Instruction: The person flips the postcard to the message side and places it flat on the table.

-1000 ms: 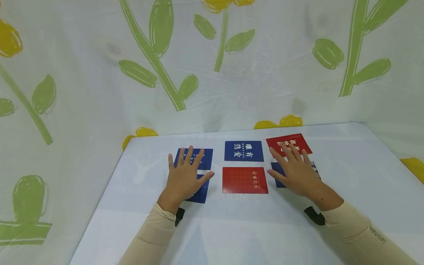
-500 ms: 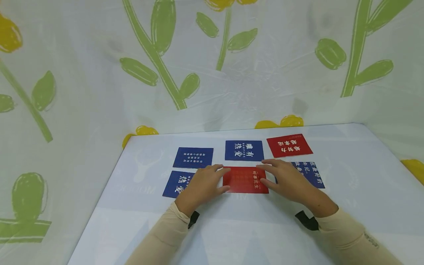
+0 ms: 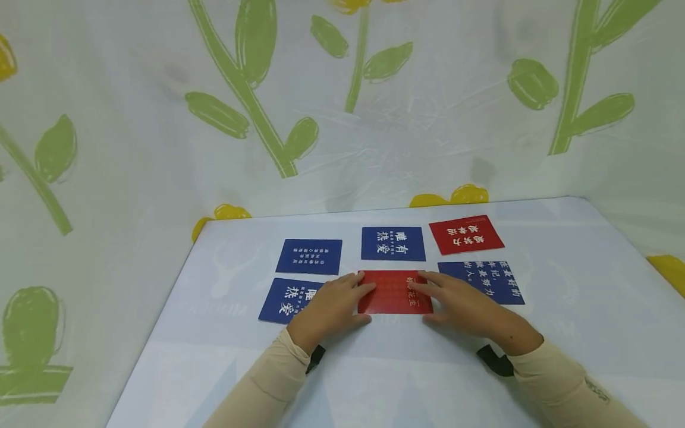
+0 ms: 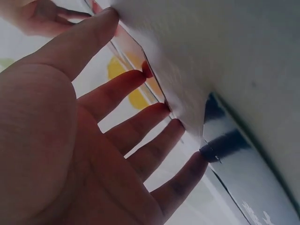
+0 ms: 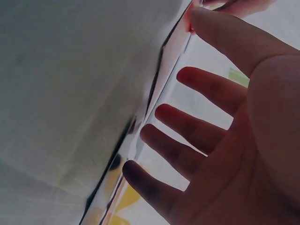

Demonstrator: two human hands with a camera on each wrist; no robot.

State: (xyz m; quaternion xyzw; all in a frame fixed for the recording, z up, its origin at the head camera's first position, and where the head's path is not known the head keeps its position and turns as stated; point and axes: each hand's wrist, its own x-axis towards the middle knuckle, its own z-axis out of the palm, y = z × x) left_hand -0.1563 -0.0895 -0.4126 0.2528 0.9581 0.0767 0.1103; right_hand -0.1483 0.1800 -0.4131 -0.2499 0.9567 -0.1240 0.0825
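A red card (image 3: 392,296) printed with white characters lies flat on the table between both hands in the head view. My left hand (image 3: 330,307) reaches its left edge, index fingertip over the card and thumb near the front left corner. From the other side my right hand (image 3: 464,304) has its index and middle fingertips over the right end, thumb by the front corner. Fingers of both hands are spread and only slightly bent in the wrist views. Under the left hand, a blue card (image 3: 286,301) is partly hidden; the left little finger (image 4: 187,176) meets a blue card's edge.
Behind the red card lies a blue card (image 3: 393,244), with another blue card (image 3: 309,257) to its left. A tilted red card (image 3: 467,234) is at the back right, above a blue card (image 3: 495,285). A flower-printed curtain (image 3: 428,137) closes off the back.
Both hands have come inward and down from spread, flat poses over the outer cards to the two ends of the middle red card. The cards stay in place.
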